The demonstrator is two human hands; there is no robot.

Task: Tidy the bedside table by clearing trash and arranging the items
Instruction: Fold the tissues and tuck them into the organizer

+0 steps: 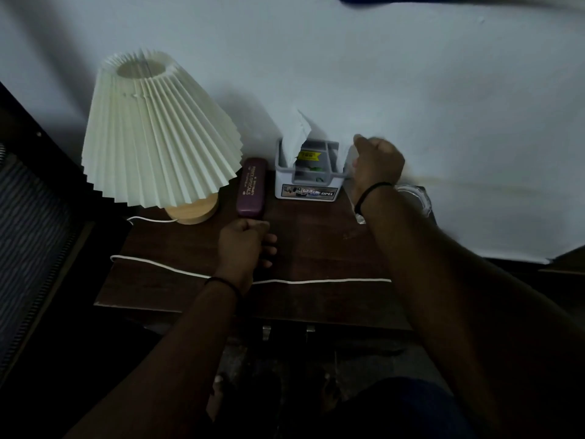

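A dark wooden bedside table (316, 299) stands against a pale wall. My left hand (243, 245) curls round a dark flat object (265, 248) just below the near end of a purple glasses case (251, 188). Blurred by motion, my right hand (376, 163) is a fist beside the right wall of a white and grey organiser box (304, 188). It grips a thin white piece of paper or plastic (358, 217) that hangs down past the wrist. A white tissue (296, 134) sticks up from the box.
A pleated cream lamp (158, 131) on a wooden base (193, 212) fills the table's left back corner. Its white cord (316, 281) runs across the front of the table. A clear glass item (418, 198) sits behind my right wrist. Dark furniture stands at the left.
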